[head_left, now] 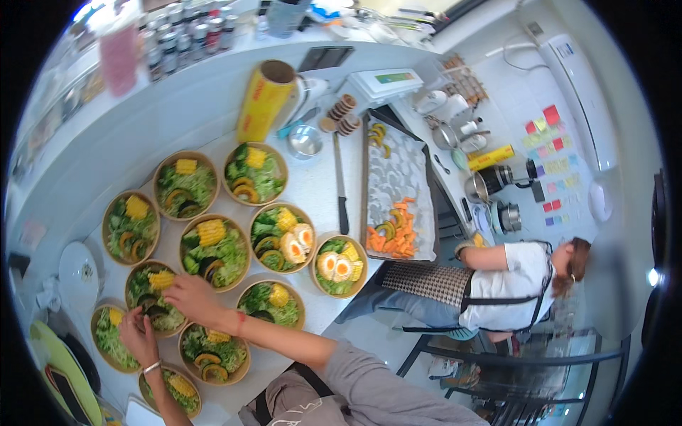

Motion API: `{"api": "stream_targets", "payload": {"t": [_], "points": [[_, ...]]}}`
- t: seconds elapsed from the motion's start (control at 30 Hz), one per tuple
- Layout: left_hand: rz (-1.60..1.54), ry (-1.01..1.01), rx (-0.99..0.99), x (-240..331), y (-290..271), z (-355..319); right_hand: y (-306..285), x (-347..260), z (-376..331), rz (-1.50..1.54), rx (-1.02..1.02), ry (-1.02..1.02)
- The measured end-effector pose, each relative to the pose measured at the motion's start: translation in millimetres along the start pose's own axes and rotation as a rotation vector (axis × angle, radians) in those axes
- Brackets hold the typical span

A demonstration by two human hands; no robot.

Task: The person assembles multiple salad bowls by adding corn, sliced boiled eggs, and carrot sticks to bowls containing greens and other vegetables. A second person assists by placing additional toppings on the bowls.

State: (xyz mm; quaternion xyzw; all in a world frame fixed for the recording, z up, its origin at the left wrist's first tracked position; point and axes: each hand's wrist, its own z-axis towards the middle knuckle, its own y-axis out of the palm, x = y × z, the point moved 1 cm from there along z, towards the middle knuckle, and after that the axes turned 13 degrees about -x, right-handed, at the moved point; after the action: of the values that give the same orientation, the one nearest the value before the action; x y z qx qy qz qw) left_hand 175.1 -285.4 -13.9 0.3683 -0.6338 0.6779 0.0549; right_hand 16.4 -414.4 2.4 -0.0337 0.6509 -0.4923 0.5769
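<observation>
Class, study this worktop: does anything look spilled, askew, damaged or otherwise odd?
Nothing looks plainly spilled or damaged. One mild oddity: only two round brown bowls, nearest the rectangular paper-lined baking tray, show halved white-and-orange eggs; the others show none.

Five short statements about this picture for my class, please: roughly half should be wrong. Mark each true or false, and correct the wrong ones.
1. Two of the bowls hold halved eggs. True.

2. The knife lies on top of the baking tray. False: it lies on the table, just left of the tray.

3. The orange chunks are grouped toward the lower end of the tray in the picture. True.

4. The person's right hand is gripping the yellow tube. False: it is at one of the bowls, its fingers by a piece of corn.

5. Another person, at the right of the picture, wears a white top. True.
</observation>
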Motion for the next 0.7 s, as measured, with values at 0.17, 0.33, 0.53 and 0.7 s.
{"api": "stream_targets", "payload": {"t": [0.17,0.33,0.53,0.7], "points": [[-0.246,0.116,-0.078,102.0,25.8,17.0,-201.4,102.2,-99.5,-0.097,0.461,0.248],[-0.177,0.325,-0.242,283.3,67.9,74.2,-375.2,283.5,-190.2,-0.258,0.614,0.812],[0.07,0.882,-0.258,514.4,250.3,196.8,-487.0,456.0,-180.6,-0.473,0.496,1.052],[0.341,1.001,-0.048,631.4,414.7,301.4,-502.8,527.4,-156.2,-0.731,0.309,1.078]]}}
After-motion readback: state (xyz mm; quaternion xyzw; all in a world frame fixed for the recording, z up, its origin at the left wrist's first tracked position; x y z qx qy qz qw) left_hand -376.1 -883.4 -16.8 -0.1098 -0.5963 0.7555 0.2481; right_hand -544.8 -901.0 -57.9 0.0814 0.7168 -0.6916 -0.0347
